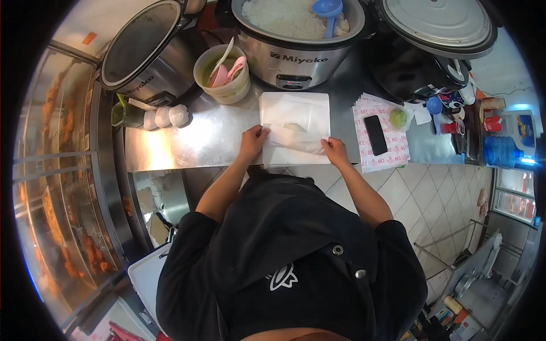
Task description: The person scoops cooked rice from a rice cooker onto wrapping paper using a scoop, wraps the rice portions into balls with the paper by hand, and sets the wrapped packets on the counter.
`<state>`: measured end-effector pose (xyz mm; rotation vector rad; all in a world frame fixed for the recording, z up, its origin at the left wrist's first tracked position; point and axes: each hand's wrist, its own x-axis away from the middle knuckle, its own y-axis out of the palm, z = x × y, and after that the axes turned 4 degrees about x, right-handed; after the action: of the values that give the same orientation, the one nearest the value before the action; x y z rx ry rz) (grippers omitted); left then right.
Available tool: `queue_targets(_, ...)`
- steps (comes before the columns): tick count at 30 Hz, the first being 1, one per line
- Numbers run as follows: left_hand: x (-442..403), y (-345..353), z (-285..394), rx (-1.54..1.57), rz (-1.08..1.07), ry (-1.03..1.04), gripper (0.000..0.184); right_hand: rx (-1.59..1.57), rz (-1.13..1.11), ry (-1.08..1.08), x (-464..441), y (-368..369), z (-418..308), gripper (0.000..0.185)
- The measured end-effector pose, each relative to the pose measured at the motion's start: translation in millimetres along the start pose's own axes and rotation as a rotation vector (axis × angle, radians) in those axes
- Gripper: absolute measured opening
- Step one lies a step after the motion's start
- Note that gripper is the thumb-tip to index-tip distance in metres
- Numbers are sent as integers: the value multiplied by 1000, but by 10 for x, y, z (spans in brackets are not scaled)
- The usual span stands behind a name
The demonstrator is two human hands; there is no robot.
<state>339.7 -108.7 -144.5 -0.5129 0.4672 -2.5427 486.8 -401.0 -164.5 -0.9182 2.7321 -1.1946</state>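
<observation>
A sheet of white wrapping paper (296, 105) lies at the front of the steel counter, on what look like more white sheets. Its near edge is folded up over a pale mound, probably rice, of which only a small part (294, 127) shows. My left hand (254, 141) pinches the left end of the fold. At the right end, the fingers of my right hand (335, 151) are closed on the same fold. The underside of the paper is hidden.
Behind the paper stands a rice cooker (284, 62) full of rice with a blue scoop (328, 11). A tub (230, 91) with ladles is left of it. Printed paper sheets (367, 122) hold a phone (375, 135). Small wrapped bundles (163, 117) sit left.
</observation>
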Motion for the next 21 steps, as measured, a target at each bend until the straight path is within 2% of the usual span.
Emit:
queue_targets(2,104,86,96,-13,70,23,24,-69,187,70,12,-17,-170,23)
queue_targets(3,201,142,152,-161,343,254,24,-69,189,63,-48,-76,-263,23)
queue_targets(4,270,169,198,-311,618,488,26,1,296,-104,-164,-158,-387,23)
queue_targets(5,341,184,192,-342,397,634,30,72,400,-268,-290,-201,-459,26)
queue_targets(6,422,205,176,-371,166,769,36,71,401,-271,-456,-217,-545,26)
queue_targets(7,505,234,235,-371,166,767,36,134,263,-350,-681,-213,-621,29)
queue_targets(8,573,265,356,-423,52,851,37,195,127,-429,-883,-191,-690,32)
queue_targets(9,592,301,445,-475,-61,934,38,194,128,-432,-1027,-145,-747,32)
queue_targets(11,529,423,444,-480,-40,888,38,582,-77,-357,-1290,-53,-847,32)
queue_targets(12,517,466,412,-480,-23,834,38,585,-80,-362,-1396,-34,-884,32)
queue_targets(14,486,488,423,-473,3,830,39,837,-218,-314,-1526,-14,-931,38)
queue_targets(15,485,498,416,-470,24,828,40,843,-230,-319,-1568,-18,-934,38)
queue_targets(17,494,515,402,-475,24,829,41,680,-420,-238,-1595,-141,-1036,46)
queue_targets(18,510,524,402,-487,19,843,41,597,-457,-244,-1572,-230,-1098,55)
queue_targets(21,563,541,420,-501,61,858,42,681,-502,-330,-1630,-330,-1039,59)
